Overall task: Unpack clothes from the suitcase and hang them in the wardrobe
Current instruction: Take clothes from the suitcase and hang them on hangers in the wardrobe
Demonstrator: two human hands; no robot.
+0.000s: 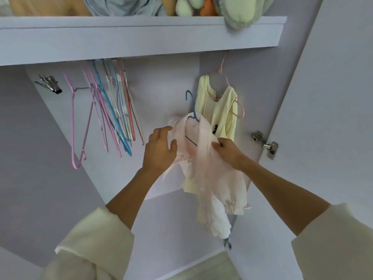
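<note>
A pale pink garment (203, 158) hangs between my hands inside the wardrobe, with a blue hanger (190, 106) pushed into its neck; the hook sticks up free, not on the rail. My left hand (160, 149) presses against the garment's left shoulder, fingers spread. My right hand (227, 151) pinches the fabric on the right side. A yellow top (220, 110) hangs behind on a pink hanger (223, 65) whose top goes out of sight under the shelf. The suitcase is out of view.
Several empty hangers (113, 106), pink, blue and white, hang in a bunch at the left under the wardrobe shelf (141, 33). Soft toys (201, 7) and folded cloth sit on top. The open door with its hinge (266, 143) stands at the right.
</note>
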